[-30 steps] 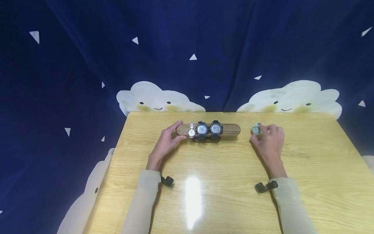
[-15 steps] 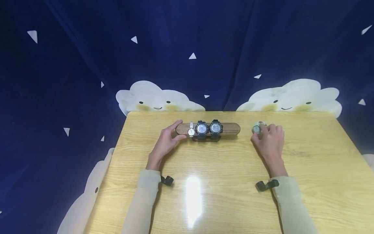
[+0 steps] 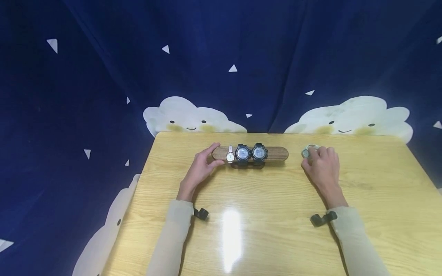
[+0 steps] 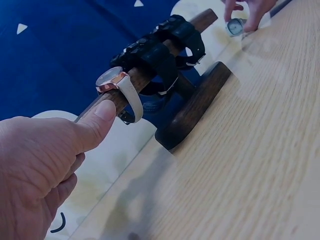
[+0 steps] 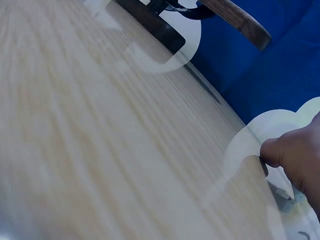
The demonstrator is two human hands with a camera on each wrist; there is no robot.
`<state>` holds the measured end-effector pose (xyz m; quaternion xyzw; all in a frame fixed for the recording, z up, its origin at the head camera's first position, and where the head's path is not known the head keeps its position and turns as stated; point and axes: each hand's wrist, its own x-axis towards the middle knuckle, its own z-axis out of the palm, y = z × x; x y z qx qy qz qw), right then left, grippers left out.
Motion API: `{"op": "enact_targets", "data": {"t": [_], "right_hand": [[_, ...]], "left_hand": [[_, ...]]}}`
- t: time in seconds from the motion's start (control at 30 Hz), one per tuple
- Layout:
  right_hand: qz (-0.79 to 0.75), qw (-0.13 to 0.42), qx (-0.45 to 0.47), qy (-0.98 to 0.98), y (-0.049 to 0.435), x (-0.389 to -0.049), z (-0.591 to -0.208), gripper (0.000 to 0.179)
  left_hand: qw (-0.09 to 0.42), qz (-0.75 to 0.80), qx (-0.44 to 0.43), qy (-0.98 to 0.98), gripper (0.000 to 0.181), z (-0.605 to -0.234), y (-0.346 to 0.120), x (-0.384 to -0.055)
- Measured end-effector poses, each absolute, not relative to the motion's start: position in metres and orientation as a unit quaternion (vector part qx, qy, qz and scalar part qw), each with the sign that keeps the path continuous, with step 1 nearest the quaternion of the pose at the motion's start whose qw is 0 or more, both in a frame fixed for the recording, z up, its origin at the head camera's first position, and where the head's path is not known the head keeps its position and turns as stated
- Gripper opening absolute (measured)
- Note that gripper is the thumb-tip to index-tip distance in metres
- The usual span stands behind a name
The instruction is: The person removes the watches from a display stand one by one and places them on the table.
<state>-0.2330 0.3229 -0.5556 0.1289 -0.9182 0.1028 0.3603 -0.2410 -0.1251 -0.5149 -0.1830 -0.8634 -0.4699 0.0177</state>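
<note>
My left hand point(image 3: 200, 166) grips the left end of the wooden bar of a watch stand point(image 3: 276, 153), thumb in front and fingers behind. On the bar, beside that hand, hangs a small watch with a white strap point(image 3: 230, 156) and rose-gold case. Two bulky black digital watches point(image 3: 243, 153) sit further right along it. To the right of the stand, my right hand point(image 3: 322, 166) pinches a pale green watch point(image 3: 305, 153) low over the table. Its strap loop shows behind the fingers. In the left wrist view the green watch point(image 4: 234, 27) hangs from the fingertips.
The stand's dark wooden base point(image 4: 195, 107) rests on the light wood table point(image 3: 269, 222). A dark blue curtain point(image 3: 193, 57) with white clouds hangs right behind the table's far edge and along its left side.
The head view has shifted slightly. In my right hand the green watch has turned a little, with more of its strap loop showing behind. My left hand keeps its hold on the bar.
</note>
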Motion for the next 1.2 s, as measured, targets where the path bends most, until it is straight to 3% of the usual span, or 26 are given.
{"op": "enact_targets", "data": {"t": [0.17,0.43,0.77,1.2], "right_hand": [[0.099,0.354,0.149,-0.918,0.326,-0.236,-0.552,0.038],[0.087,0.29,0.164,-0.939,0.327,-0.241,-0.535,0.012],[0.089,0.261,0.141,-0.951,0.322,-0.239,-0.534,0.017],[0.139,0.287,0.09,-0.943,0.321,-0.224,-0.541,0.042]], "left_hand": [[0.019,-0.47,-0.185,-0.863,0.073,-0.515,-0.125,-0.242],[0.018,-0.468,-0.178,-0.865,0.072,-0.513,-0.125,-0.243],[0.026,-0.463,-0.185,-0.866,0.072,-0.514,-0.127,-0.244],[0.019,-0.459,-0.179,-0.87,0.073,-0.515,-0.126,-0.242]]}}
